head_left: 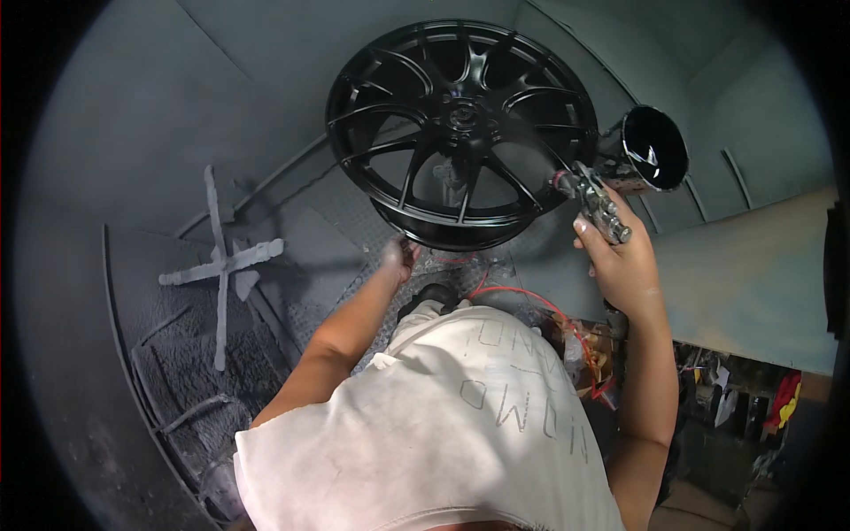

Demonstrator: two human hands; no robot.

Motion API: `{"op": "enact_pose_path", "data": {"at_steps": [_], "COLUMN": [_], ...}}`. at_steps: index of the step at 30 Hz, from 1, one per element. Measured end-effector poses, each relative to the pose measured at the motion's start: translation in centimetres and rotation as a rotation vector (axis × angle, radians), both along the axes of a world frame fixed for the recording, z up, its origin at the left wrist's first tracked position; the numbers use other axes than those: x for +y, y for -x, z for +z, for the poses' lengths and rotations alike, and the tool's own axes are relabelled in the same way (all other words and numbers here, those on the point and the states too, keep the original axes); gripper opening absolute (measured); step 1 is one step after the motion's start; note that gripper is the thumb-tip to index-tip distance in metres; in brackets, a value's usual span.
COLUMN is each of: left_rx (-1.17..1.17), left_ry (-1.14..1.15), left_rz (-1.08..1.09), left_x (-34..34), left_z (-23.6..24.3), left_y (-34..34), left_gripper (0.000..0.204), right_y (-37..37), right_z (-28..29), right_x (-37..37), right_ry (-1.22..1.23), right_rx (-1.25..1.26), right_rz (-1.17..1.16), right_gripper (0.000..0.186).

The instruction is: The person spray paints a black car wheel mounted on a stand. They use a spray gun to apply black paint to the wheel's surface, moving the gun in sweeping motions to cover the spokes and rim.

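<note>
Near the right edge of the wheel, the right hand is wrapped around a spray gun aimed at it; an even coat probably calls for a steady gap and smooth, overlapping passes. The wheel lies ahead and left of that hand, its lower rim just beyond the left hand, whose grip I cannot tell.

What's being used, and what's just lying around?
Being used:
spray gun, in the right hand
black cup
black wheel, left hand near its lower edge
orange hose, probably

Apparently lying about:
grey cross-shaped thing
red and yellow items
</note>
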State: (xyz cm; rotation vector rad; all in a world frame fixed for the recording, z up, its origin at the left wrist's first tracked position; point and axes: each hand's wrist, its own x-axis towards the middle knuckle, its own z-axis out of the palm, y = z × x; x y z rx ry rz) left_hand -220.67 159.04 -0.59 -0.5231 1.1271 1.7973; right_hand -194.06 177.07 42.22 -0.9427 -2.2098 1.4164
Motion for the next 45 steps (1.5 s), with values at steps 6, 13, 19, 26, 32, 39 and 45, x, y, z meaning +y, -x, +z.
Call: {"op": "enact_pose_path", "data": {"at_steps": [6,13,19,26,32,39,45], "left_rx": [0.064,0.070,0.035,0.004,0.054,0.028,-0.021], "left_ry": [0.092,-0.004,-0.043,-0.026,0.058,-0.032,0.054], "left_rz": [0.083,-0.013,-0.389,-0.211,-0.025,-0.100,-0.420], "left_x": [-0.5,-0.8,-0.5,-1.6,-1.1,0.6,0.5], "left_z": [1.8,-2.8,-0.9,-1.2,0.1,-0.1,1.3], "left_y": [2.4,-1.6,-3.2,1.6,3.0,-3.1,-3.8], "left_gripper": [0.022,0.020,0.017,0.023,0.023,0.015,0.013], "right_y": [-0.1,-1.1,-0.7,0.8,-0.3,-1.5,-0.6], "right_z": [1.1,2.2,-0.9,-0.3,0.3,0.7,-2.0], "right_x": [-3.0,-5.6,-3.7,-1.1,-2.8,-4.9,-2.4], "right_ry": [0.161,0.305,0.080,-0.003,0.202,0.298,-0.074], "right_rx": [-0.020,0.010,-0.020,-0.003,-0.009,-0.016,0.047], "right_rz": [0.148,0.424,0.142,0.041,0.180,0.383,0.191], "right_gripper": [0.054,0.057,0.052,0.050,0.055,0.056,0.057]}}
